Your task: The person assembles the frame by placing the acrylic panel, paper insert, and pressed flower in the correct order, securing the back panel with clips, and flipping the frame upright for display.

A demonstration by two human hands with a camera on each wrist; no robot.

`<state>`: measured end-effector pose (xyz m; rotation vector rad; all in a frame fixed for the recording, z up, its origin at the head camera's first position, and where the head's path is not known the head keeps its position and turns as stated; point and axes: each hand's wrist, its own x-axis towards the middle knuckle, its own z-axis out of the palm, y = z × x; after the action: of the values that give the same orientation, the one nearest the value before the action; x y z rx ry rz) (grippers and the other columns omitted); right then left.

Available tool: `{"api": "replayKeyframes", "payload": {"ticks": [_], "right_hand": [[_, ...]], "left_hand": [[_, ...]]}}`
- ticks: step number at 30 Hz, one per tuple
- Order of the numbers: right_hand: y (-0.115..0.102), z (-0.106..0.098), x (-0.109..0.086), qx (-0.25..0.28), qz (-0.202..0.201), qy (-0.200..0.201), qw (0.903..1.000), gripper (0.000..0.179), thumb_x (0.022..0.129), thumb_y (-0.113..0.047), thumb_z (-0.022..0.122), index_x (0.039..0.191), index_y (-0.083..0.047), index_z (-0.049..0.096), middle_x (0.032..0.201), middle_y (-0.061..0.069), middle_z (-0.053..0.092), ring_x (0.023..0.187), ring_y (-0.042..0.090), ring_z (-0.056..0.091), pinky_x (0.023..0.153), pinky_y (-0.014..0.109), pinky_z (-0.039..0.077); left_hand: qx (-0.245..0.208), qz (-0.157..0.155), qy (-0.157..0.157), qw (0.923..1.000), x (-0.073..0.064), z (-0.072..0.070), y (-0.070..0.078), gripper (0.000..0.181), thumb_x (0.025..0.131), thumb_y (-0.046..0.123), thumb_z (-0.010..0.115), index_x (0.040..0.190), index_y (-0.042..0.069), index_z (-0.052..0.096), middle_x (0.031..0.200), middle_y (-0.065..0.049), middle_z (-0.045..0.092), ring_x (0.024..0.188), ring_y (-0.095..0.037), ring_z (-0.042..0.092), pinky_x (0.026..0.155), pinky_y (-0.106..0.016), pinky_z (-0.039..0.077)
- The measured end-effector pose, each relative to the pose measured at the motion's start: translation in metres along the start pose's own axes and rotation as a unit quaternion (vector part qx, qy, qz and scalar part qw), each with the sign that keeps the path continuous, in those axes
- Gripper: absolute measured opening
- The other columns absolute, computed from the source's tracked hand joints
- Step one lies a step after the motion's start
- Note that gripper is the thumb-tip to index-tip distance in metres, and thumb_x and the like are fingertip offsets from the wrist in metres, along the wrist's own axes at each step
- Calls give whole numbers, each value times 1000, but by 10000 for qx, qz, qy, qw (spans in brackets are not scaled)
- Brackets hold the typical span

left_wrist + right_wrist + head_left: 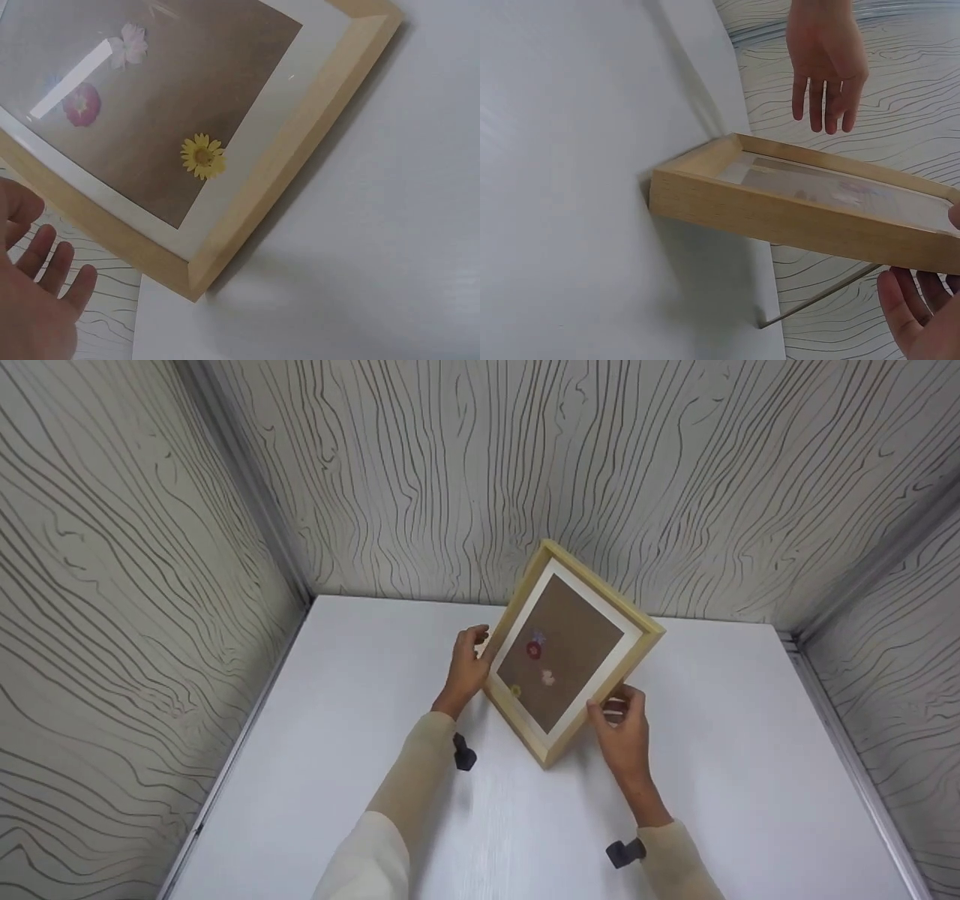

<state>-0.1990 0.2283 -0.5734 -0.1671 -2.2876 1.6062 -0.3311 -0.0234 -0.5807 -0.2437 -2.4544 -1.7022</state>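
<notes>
A light wooden picture frame [580, 574] is held tilted above the white table, one corner pointing down toward the person. Behind its clear front lie a white mat and a brown backing [581, 637] with several pressed flowers, among them a yellow one [202, 156] and a red one [81, 104]. At the right side, my right hand [624, 731] grips the frame, thumb on the front and fingers behind. My left hand [466, 669] is beside the left edge with its fingers loosely extended. In the right wrist view, a gap shows between the left hand [829, 67] and the frame.
The white table [360, 697] reaches back to a panel [420, 495] with a dark wood-grain line pattern. Similar panels stand at the left [112, 622] and right [900, 660]. Dark camera mounts [465, 754] sit at both wrists.
</notes>
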Motion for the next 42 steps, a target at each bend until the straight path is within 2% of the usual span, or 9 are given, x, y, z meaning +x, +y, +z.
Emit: {"api": "replayKeyframes", "payload": {"ticks": [6,10,13,17,23,27,32,37,42], "right_hand": [[10,-1,-10,-171,114,-70,9998,50,103,-17,71,141,0,44,130,15,60,105,15,63,83,16,55],[15,0,-14,-112,159,-96,9998,51,102,-17,74,141,-1,44,129,16,61,106,17,64,83,16,56],[16,1,-16,-89,116,-164,9998,51,101,-17,75,140,-1,45,128,15,62,107,17,65,84,16,57],[17,2,-17,-70,-89,-111,9999,47,100,-13,75,137,0,49,126,15,64,107,17,66,86,15,56],[17,0,-15,-206,-243,32,9995,42,101,-11,74,136,0,53,124,15,66,107,23,67,86,12,55],[19,-5,-12,-335,-155,-44,9993,44,102,-15,73,139,-2,54,124,14,66,110,25,67,87,9,53],[21,-14,-3,-472,-218,-59,9986,47,102,-15,74,143,-2,55,127,15,67,114,27,68,87,5,51],[24,-21,12,-481,-248,-102,9985,48,103,-15,72,146,0,56,130,19,67,117,31,68,87,2,48],[29,-28,29,-701,-130,-172,9973,49,106,-16,67,151,-1,54,137,20,64,123,33,66,88,-1,43]], "left_hand": [[100,-180,-405,9990,6,7,-2,53,109,7,53,160,-2,39,157,-25,45,152,-40,41,128,-52,32],[125,-398,-788,9960,6,11,-1,64,108,7,51,168,4,27,169,-21,35,160,-37,31,133,-49,23],[70,-620,-947,9936,5,13,0,68,109,8,50,170,9,21,174,-17,29,162,-35,27,134,-49,20],[-56,-707,-1061,9918,6,13,0,68,109,6,48,171,8,20,172,-19,30,161,-36,30,133,-49,22],[87,-591,-961,9936,5,10,1,65,106,4,51,167,2,28,156,-23,40,150,-38,42,129,-50,31],[226,-691,-829,9939,3,10,-3,62,106,6,54,165,2,33,153,-22,39,148,-39,44,128,-51,33],[149,-657,-704,9952,-1,11,-7,53,107,6,55,157,0,39,150,-22,38,144,-39,47,126,-52,37],[-174,-664,-635,9956,-3,10,-12,38,111,6,47,149,2,42,153,-22,44,145,-37,50,123,-50,41],[-145,-747,-602,9953,-8,7,-16,26,114,10,41,140,7,46,148,-17,56,145,-32,52,123,-51,41]]}}
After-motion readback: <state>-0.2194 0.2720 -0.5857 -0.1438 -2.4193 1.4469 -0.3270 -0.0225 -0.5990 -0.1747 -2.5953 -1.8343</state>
